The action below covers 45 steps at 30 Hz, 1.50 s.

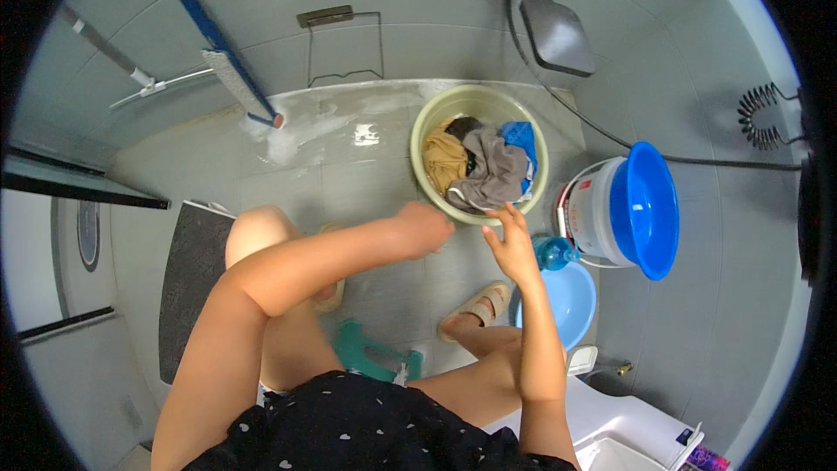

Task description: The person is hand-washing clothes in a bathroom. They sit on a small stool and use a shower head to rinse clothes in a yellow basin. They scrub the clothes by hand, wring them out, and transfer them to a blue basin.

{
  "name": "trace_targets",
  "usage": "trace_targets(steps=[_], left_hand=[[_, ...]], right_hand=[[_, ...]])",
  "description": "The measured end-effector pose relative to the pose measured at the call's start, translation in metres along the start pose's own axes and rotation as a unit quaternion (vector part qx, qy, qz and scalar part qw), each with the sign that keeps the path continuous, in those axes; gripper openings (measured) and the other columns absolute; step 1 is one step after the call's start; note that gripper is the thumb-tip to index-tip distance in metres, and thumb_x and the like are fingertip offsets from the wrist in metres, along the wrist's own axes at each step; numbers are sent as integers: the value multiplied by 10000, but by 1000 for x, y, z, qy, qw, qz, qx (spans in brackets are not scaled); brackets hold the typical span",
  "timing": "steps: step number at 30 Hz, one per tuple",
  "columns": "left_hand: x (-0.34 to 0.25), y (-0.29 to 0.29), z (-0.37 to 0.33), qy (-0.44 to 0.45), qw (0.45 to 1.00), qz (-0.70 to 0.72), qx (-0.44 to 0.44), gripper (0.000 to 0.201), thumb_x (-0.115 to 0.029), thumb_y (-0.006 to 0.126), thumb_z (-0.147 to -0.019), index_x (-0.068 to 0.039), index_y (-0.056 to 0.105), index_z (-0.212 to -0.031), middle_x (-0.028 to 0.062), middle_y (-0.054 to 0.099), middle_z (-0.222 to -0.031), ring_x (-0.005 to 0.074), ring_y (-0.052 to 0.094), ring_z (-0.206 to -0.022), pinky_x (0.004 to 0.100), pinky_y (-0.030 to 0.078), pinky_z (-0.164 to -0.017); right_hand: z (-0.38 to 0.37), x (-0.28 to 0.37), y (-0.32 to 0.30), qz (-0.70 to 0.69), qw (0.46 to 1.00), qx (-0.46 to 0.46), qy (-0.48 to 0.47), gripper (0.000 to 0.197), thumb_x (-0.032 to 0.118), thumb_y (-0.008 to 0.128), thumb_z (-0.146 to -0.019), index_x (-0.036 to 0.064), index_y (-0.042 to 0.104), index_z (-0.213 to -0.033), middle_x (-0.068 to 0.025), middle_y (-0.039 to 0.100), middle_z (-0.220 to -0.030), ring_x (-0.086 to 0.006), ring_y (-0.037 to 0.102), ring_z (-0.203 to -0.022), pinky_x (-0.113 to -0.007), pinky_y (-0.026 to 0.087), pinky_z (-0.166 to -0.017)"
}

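Note:
A pale green basin (420, 153) stands on the wet floor in front of me, heaped with clothes: a grey-brown garment (493, 166), a mustard one (444, 158), a blue one (520, 136) and something black. My left hand (424, 228) is at the basin's near left edge, its fingers curled in, and the palm side is hidden. At the near right rim, my right hand (513, 249) has its fingers apart with nothing between them. Its fingertips are close to the rim; whether they touch it I cannot tell.
To the right stand a white bucket (595, 209) with a blue basin (652, 209) against it, a blue bottle (554, 253) and a light blue basin (571, 305). A green stool (370, 353) is below me. A squeegee mop (228, 78) leans at the far left. A shower hose (602, 131) hangs right.

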State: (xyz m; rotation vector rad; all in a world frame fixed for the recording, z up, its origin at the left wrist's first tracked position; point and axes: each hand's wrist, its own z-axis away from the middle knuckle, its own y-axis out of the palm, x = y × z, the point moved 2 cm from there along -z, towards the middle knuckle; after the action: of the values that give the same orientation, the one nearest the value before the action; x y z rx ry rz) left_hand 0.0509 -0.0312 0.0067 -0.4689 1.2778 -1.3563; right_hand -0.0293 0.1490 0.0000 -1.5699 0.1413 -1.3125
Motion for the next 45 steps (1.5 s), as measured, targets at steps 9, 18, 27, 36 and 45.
trace_targets(steps=[9,18,27,36,45], left_hand=[[-2,1,-7,-11,1000,-24,4,319,-292,643,-769,-42,597,-961,122,631,-883,284,621,-847,399,500,-667],[-4,-14,-11,-21,999,-26,5,388,-297,640,-773,-14,562,-1027,151,594,-966,304,601,-896,408,497,-715],[4,-15,-3,-17,999,-21,-29,394,-288,632,-775,-14,541,-1043,148,585,-960,299,599,-894,401,496,-717],[5,-16,-5,-12,999,-7,-37,403,-286,634,-770,-10,531,-1044,146,585,-923,307,598,-880,408,492,-714],[8,-15,-3,-3,999,-1,-52,385,-283,636,-767,-11,537,-1021,139,593,-902,304,603,-858,403,497,-685]], right_hand=[[2,-14,3,42,999,21,-5,342,171,630,-795,38,556,-1101,-282,365,-1302,-395,358,-1223,-410,321,-995],[-3,-13,4,56,998,10,-11,320,168,622,-800,49,569,-1093,-264,422,-1264,-370,362,-1231,-399,315,-993],[-3,-15,11,43,999,28,-7,344,181,625,-793,47,550,-1102,-297,369,-1296,-403,339,-1235,-417,315,-998],[-5,-11,11,23,999,15,-25,329,162,623,-793,24,555,-1084,-305,396,-1255,-404,338,-1235,-416,322,-991],[-10,-8,12,15,999,24,-15,336,167,615,-798,18,545,-1091,-299,391,-1266,-388,306,-1261,-411,297,-1008]])
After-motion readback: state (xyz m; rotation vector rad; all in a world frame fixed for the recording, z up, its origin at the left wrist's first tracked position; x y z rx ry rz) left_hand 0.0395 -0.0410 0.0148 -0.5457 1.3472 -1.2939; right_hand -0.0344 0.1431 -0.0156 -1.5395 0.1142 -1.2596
